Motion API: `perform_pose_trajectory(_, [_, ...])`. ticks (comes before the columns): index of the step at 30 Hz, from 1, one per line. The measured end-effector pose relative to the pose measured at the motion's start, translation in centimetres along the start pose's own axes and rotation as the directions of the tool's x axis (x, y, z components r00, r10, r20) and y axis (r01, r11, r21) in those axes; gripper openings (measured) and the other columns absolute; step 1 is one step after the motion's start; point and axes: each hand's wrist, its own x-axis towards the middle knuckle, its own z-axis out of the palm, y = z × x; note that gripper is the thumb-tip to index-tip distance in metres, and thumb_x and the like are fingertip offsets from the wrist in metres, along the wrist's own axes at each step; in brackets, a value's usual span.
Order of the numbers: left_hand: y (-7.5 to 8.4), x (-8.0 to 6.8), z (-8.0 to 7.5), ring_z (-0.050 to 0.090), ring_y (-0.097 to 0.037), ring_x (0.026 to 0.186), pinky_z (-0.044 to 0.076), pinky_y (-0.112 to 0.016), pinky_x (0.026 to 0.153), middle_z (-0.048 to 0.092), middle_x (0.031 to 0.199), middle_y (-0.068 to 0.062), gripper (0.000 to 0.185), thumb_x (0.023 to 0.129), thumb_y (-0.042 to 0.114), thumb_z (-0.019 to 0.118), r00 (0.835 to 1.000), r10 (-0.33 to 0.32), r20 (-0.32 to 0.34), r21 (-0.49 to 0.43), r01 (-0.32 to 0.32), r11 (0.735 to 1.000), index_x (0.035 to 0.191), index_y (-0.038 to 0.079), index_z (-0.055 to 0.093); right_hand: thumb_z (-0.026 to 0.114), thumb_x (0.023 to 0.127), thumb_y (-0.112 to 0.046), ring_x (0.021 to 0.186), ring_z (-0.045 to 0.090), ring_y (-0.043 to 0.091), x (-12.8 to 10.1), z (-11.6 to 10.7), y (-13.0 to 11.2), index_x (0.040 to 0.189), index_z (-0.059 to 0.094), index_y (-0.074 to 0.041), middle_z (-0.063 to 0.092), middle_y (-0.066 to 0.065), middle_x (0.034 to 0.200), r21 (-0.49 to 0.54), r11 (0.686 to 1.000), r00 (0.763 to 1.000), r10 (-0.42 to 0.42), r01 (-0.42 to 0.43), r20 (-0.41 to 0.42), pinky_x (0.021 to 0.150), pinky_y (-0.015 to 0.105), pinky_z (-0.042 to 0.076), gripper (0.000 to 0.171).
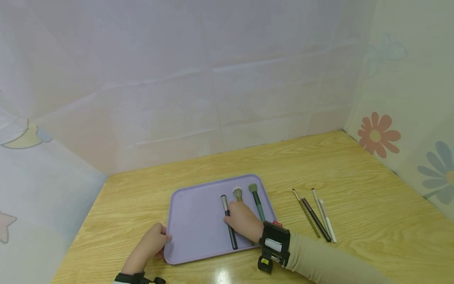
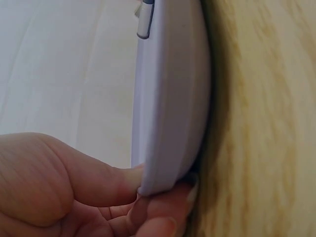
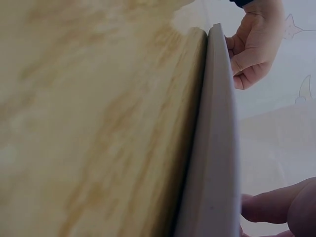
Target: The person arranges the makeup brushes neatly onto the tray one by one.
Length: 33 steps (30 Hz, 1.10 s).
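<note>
A lilac tray [image 1: 191, 221] lies on the wooden table. On it are three makeup brushes: a black-handled one [image 1: 232, 236], a tan-bristled one [image 1: 237, 193] and a green one [image 1: 256, 201]. My right hand [image 1: 242, 221] rests on the tray over the tan brush's handle, with its fingertips at the black brush. Whether it grips either brush is hidden. My left hand [image 1: 150, 244] grips the tray's front left edge. The left wrist view shows its thumb [image 2: 98, 182] on the tray's rim [image 2: 168, 98] and its fingers underneath. The right wrist view shows the tray's edge [image 3: 212, 148] and the left hand [image 3: 252, 44] beyond it.
Several slim pencils and thin brushes [image 1: 315, 215] lie side by side on the table right of the tray. Pale fabric walls close in the table at the back and on both sides. Bare wood [image 1: 372, 189] stretches to the right.
</note>
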Motion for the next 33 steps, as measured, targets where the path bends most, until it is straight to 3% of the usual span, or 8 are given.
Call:
perform_pose_trajectory(7, [0.1, -0.1, 0.1, 0.055, -0.021, 0.060, 0.048, -0.030, 0.051, 0.054, 0.074, -0.013, 0.012, 0.092, 0.002, 0.056, 1.000, -0.010, 0.003, -0.001, 0.010, 1.000, 0.092, -0.008, 0.049, 0.074, 0.083, -0.008, 0.058, 0.045, 0.011, -0.2, -0.3, 0.1, 0.075, 0.055, -0.003, 0.050, 0.001, 0.066, -0.006, 1.000, 1.000, 0.028, -0.028, -0.011, 0.051, 0.025, 0.038, 0.021])
perform_pose_trajectory(13, [0.1, -0.1, 0.0, 0.055, -0.022, 0.060, 0.048, -0.031, 0.052, 0.054, 0.075, -0.013, 0.012, 0.093, 0.002, 0.056, 1.000, -0.010, 0.003, 0.004, 0.010, 1.000, 0.093, -0.008, 0.050, 0.074, 0.084, -0.009, 0.057, 0.053, 0.012, -0.6, -1.2, 0.2, 0.096, 0.063, 0.008, 0.062, 0.010, 0.078, 0.015, 0.998, 0.998, 0.059, -0.058, -0.034, 0.052, 0.026, 0.046, 0.024])
perform_pose_trajectory(17, [0.1, 0.0, 0.0, 0.056, -0.022, 0.061, 0.049, -0.031, 0.053, 0.055, 0.076, -0.014, 0.014, 0.093, 0.003, 0.056, 1.000, -0.009, 0.004, 0.008, 0.009, 1.000, 0.094, -0.009, 0.050, 0.072, 0.085, -0.007, 0.049, 0.052, 0.010, -1.1, -2.1, 0.5, 0.102, 0.062, 0.010, 0.060, 0.008, 0.072, 0.065, 0.995, 0.997, 0.074, -0.072, -0.034, 0.046, 0.025, 0.045, 0.026])
perform_pose_trajectory(22, [0.2, 0.1, -0.1, 0.055, -0.022, 0.061, 0.049, -0.031, 0.053, 0.055, 0.077, -0.013, 0.014, 0.093, 0.004, 0.056, 1.000, -0.018, 0.009, 0.026, 0.018, 1.000, 0.095, -0.009, 0.050, 0.071, 0.086, -0.006, 0.046, 0.049, 0.009, -1.7, -3.2, 1.1, 0.098, 0.063, 0.006, 0.052, 0.000, 0.059, 0.094, 0.993, 0.996, 0.078, -0.074, -0.048, 0.045, 0.024, 0.041, 0.019])
perform_pose_trajectory(29, [0.1, 0.2, -0.1, 0.055, -0.022, 0.061, 0.049, -0.032, 0.054, 0.054, 0.077, -0.013, 0.014, 0.094, 0.004, 0.056, 1.000, -0.016, 0.010, 0.028, 0.016, 0.999, 0.094, -0.008, 0.050, 0.073, 0.085, -0.009, 0.061, 0.050, 0.011, -2.5, -4.6, 2.2, 0.098, 0.064, 0.005, 0.057, 0.003, 0.073, 0.053, 0.992, 0.989, 0.115, -0.110, -0.089, 0.055, 0.027, 0.044, 0.021])
perform_pose_trajectory(33, [0.1, 0.2, -0.1, 0.055, -0.022, 0.062, 0.049, -0.032, 0.054, 0.054, 0.077, -0.013, 0.014, 0.094, 0.004, 0.056, 1.000, -0.012, 0.009, 0.027, 0.012, 1.000, 0.095, -0.008, 0.050, 0.071, 0.086, -0.008, 0.055, 0.052, 0.012, -3.0, -5.3, 2.8, 0.100, 0.064, 0.006, 0.055, 0.002, 0.067, 0.086, 0.986, 0.985, 0.151, -0.144, -0.081, 0.051, 0.028, 0.044, 0.022])
